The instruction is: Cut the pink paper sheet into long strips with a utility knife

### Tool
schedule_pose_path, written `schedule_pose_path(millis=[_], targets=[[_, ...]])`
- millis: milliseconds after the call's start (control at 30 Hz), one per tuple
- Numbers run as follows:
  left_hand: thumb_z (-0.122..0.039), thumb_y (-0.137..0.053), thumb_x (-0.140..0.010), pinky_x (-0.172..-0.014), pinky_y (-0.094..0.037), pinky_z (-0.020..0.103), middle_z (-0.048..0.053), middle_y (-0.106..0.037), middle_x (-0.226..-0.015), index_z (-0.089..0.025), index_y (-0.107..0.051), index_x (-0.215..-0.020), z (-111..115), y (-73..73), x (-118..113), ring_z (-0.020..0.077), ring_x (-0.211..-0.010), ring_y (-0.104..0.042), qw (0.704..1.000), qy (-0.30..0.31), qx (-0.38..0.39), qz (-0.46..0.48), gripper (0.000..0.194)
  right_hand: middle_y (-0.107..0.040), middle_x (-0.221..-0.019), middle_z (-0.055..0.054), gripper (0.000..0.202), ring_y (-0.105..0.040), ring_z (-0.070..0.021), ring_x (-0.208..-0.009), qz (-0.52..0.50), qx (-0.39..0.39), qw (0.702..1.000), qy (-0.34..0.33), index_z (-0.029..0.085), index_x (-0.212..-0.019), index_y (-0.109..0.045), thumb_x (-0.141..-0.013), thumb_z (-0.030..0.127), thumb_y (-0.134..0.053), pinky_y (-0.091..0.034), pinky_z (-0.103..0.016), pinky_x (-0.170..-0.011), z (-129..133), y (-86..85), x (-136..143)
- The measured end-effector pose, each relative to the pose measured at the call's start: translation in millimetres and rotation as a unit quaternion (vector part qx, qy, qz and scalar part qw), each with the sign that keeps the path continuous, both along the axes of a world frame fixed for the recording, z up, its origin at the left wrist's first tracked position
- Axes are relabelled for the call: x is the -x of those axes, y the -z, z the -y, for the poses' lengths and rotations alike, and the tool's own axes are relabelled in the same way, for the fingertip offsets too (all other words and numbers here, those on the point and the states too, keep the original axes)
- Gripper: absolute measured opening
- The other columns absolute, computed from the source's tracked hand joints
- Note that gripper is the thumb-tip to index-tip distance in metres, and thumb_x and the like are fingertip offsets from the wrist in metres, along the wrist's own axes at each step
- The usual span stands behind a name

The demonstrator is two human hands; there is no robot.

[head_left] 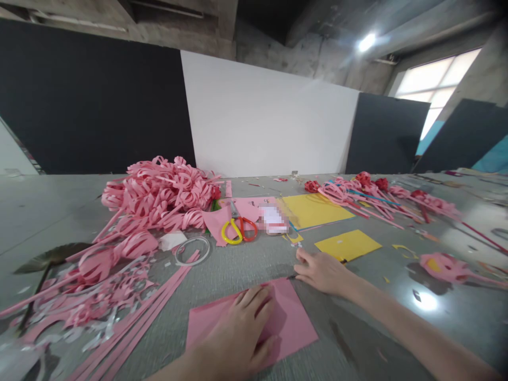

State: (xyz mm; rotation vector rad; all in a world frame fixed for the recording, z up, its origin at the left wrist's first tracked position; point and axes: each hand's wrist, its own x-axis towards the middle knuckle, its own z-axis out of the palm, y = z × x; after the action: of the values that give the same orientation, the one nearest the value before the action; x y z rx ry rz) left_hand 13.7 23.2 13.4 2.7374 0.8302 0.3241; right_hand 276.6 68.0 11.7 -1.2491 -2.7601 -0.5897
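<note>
1. loose pink strips [181, 275] run down at the left, apart from the sheet; thin and bendy by the look of them, their near ends cut off by the frame
2. the left hand [240, 329] lies palm down, fingers slightly spread, pressing rather than gripping
3. under it, flat on the grey surface, is the pink sheet [289, 312]; it should be light, fairly smooth and easy to crease or tear, best steadied flat-handed or lifted by its bare right edge; hand and wrist hide much of its middle and near edge, and i cannot tell if the far edge is folded
4. a small dark tip [291, 277] touches or nearly touches the far right corner, its kind unclear
5. the right hand [322, 271] has curled, narrow fingers; i cannot tell whether they hold that tip's tool
</note>
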Motion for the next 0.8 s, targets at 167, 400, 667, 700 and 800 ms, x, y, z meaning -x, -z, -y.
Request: schedule_pose_path(millis=[167, 400, 667, 700, 800], targets=[[-0.035, -0.042, -0.083, -0.100, -0.025, 0.040, 0.007, -0.032, -0.135, -0.019, -0.032, -0.128, 0.9, -0.8, 0.7, 0.0242, -0.122, -0.025, 1.000, 0.001, -0.003, 0.007, 0.049, -0.048, -0.094, -0.003, 0.019, -0.044, -0.0065, -0.052, 0.004, 0.011, 1.000, 0.002, 0.019, -0.077, -0.053, -0.084, 0.033, -0.043, -0.025, -0.023, -0.049, 0.2, -3.3, -0.3], [-0.035, -0.042, -0.083, -0.100, -0.025, 0.039, 0.008, -0.032, -0.134, -0.017, -0.033, -0.127, 0.9, -3.8, -0.4, 0.0242, -0.122, -0.025, 1.000, 0.005, -0.009, -0.009, 0.049, -0.049, -0.096, -0.003, 0.020, -0.043, -0.0059, -0.050, 0.009, 0.025, 1.000, 0.002, 0.019, -0.078, -0.054, -0.085, 0.033, -0.041, -0.023, -0.023, -0.048, 0.0, -7.9, 2.6], [-0.031, -0.049, -0.076, -0.098, -0.027, 0.042, 0.010, -0.039, -0.128, -0.018, -0.042, -0.119, 1.4, -7.1, -2.2, 0.0262, -0.118, -0.031, 1.000, -0.009, -0.016, -0.016, 0.046, -0.051, -0.097, -0.004, 0.020, -0.047, -0.0088, -0.051, 0.030, 0.043, 0.998, 0.044, 0.019, -0.075, -0.053, -0.085, 0.031, -0.040, -0.025, -0.023, -0.048, -0.7, -17.5, -11.8], [-0.030, -0.052, -0.073, -0.097, -0.027, 0.043, 0.010, -0.037, -0.129, -0.019, -0.044, -0.117, 0.8, -7.0, -2.2, 0.0275, -0.118, -0.029, 1.000, -0.016, -0.022, -0.010, 0.047, -0.052, -0.095, -0.004, 0.020, -0.047, -0.0095, -0.052, 0.022, 0.050, 0.997, 0.050, 0.019, -0.075, -0.053, -0.085, 0.031, -0.040, -0.026, -0.023, -0.048, -1.4, -18.6, -13.0], [-0.025, -0.055, -0.068, -0.096, -0.027, 0.045, 0.009, -0.032, -0.132, -0.021, -0.049, -0.111, -3.0, -5.6, -2.7, 0.0300, -0.119, -0.026, 0.999, -0.035, -0.039, 0.011, 0.043, -0.054, -0.086, -0.003, 0.022, -0.050, -0.0113, -0.057, -0.063, 0.085, 0.992, 0.066, 0.019, -0.077, -0.051, -0.087, 0.030, -0.036, -0.030, -0.023, -0.051, -3.5, -23.1, -9.8]])
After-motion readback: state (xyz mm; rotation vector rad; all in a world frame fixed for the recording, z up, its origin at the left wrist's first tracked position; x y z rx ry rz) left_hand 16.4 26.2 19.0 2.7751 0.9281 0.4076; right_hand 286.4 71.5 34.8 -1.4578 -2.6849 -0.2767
